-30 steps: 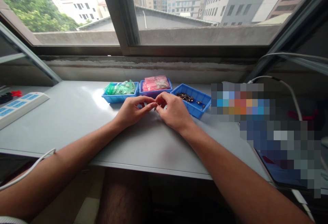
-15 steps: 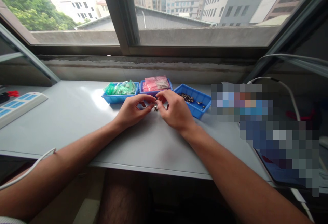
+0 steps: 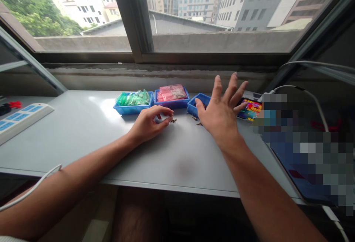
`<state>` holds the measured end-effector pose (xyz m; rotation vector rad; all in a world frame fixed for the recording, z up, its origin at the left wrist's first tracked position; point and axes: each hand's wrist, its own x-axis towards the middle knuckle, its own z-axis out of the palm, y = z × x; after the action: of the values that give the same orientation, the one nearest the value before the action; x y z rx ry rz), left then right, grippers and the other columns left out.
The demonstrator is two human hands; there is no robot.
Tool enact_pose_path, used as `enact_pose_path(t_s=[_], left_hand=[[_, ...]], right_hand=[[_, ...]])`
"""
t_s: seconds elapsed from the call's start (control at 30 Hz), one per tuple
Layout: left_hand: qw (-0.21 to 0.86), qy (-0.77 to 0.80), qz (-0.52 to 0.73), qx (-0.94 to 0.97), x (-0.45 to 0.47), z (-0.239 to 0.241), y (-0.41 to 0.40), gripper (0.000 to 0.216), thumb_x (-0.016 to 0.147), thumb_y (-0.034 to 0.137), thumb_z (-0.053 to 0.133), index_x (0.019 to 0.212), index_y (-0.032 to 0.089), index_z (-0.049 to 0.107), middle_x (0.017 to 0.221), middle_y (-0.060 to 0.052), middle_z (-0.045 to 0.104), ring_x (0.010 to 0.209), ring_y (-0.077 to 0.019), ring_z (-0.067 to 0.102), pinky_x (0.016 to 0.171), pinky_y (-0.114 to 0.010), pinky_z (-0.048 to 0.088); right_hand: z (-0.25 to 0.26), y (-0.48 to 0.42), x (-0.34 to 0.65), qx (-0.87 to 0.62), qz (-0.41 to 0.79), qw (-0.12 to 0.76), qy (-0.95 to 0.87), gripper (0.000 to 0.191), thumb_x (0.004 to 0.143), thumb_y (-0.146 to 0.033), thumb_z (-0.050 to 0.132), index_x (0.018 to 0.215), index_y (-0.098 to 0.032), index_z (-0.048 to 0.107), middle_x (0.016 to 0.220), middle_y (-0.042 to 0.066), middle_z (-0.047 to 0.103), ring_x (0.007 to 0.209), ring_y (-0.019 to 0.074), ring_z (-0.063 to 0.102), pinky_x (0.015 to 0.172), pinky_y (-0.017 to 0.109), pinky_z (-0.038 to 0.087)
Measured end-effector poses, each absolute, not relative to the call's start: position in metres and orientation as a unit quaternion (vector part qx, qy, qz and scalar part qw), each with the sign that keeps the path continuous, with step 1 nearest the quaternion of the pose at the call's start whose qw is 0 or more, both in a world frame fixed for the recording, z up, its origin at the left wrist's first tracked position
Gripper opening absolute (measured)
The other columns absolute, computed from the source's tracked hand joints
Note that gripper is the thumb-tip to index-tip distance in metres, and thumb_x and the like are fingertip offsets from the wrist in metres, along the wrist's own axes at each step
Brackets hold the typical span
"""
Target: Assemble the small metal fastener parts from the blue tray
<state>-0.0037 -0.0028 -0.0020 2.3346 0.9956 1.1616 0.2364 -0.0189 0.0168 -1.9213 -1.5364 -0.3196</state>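
Observation:
My left hand [image 3: 151,122] rests over the table with its fingers curled and thumb and fingertips close together. Whatever may be between the tips is too small to make out. Right at those tips lies a small brassy metal piece [image 3: 173,121]. My right hand [image 3: 222,112] is raised with fingers spread, holding nothing. It covers much of a blue tray [image 3: 192,106] of small dark metal pieces. Beside its thumb, another small metal piece [image 3: 199,124] lies on the table, with one more close by.
Behind my left hand stand a blue tray [image 3: 133,111] of green plastic bags and a blue tray [image 3: 173,104] of pink bags. A lit phone screen [image 3: 249,109] lies right of my hand. A white power strip [image 3: 24,118] is at left, a window behind.
My right hand has left my left hand, moved right and spread open over the tray. Small metal pieces now show beside its thumb. My left hand has stayed nearly in place.

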Motion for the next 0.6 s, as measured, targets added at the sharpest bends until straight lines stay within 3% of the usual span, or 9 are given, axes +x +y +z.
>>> enact_pose_path(t_s=[0.17, 0.37, 0.47, 0.53, 0.6], left_hand=[[0.168, 0.354, 0.404, 0.827, -0.004, -0.002, -0.003, 0.016, 0.098, 0.029, 0.076, 0.110, 0.020, 0.080, 0.109, -0.007, 0.085, 0.090, -0.0194, 0.077, 0.078, -0.031, 0.059], [0.166, 0.358, 0.402, 0.826, -0.004, -0.001, -0.003, 0.017, 0.098, 0.032, 0.075, 0.109, 0.020, 0.081, 0.108, -0.008, 0.085, 0.088, -0.0198, 0.077, 0.076, -0.031, 0.061], [0.169, 0.357, 0.401, 0.827, -0.004, 0.000, -0.004, 0.017, 0.098, 0.031, 0.075, 0.109, 0.020, 0.081, 0.108, -0.008, 0.085, 0.088, -0.0200, 0.077, 0.078, -0.032, 0.061], [0.169, 0.352, 0.400, 0.829, -0.004, 0.000, -0.004, 0.017, 0.098, 0.030, 0.075, 0.110, 0.020, 0.081, 0.108, -0.008, 0.085, 0.089, -0.0202, 0.077, 0.079, -0.032, 0.060], [0.170, 0.345, 0.398, 0.833, -0.005, 0.000, -0.003, 0.018, 0.098, 0.030, 0.075, 0.112, 0.020, 0.081, 0.109, -0.008, 0.085, 0.090, -0.0207, 0.077, 0.080, -0.033, 0.060]], right_hand=[[0.010, -0.009, 0.260, -0.750, -0.117, 0.335, -0.558, 0.094, 0.099, -0.054, 0.065, 0.174, -0.027, 0.016, 0.181, 0.023, -0.007, 0.165, 0.0572, -0.011, 0.112, 0.098, 0.013], [0.001, 0.000, 0.272, -0.737, -0.121, 0.385, -0.542, 0.087, 0.100, -0.064, 0.059, 0.170, -0.024, 0.024, 0.180, 0.027, -0.001, 0.166, 0.0566, -0.005, 0.112, 0.097, 0.020], [0.025, -0.015, 0.287, -0.742, -0.130, 0.355, -0.554, 0.081, 0.099, -0.062, 0.062, 0.165, -0.022, 0.038, 0.175, 0.028, 0.025, 0.164, 0.0543, 0.017, 0.116, 0.088, 0.027], [0.048, -0.029, 0.310, -0.739, -0.127, 0.303, -0.588, 0.063, 0.101, -0.056, 0.063, 0.151, -0.020, 0.057, 0.154, 0.025, 0.056, 0.150, 0.0472, 0.045, 0.117, 0.071, 0.040], [0.066, -0.041, 0.344, -0.744, -0.127, 0.237, -0.611, 0.044, 0.101, -0.050, 0.065, 0.131, -0.019, 0.072, 0.128, 0.022, 0.071, 0.126, 0.0395, 0.063, 0.107, 0.056, 0.049]])
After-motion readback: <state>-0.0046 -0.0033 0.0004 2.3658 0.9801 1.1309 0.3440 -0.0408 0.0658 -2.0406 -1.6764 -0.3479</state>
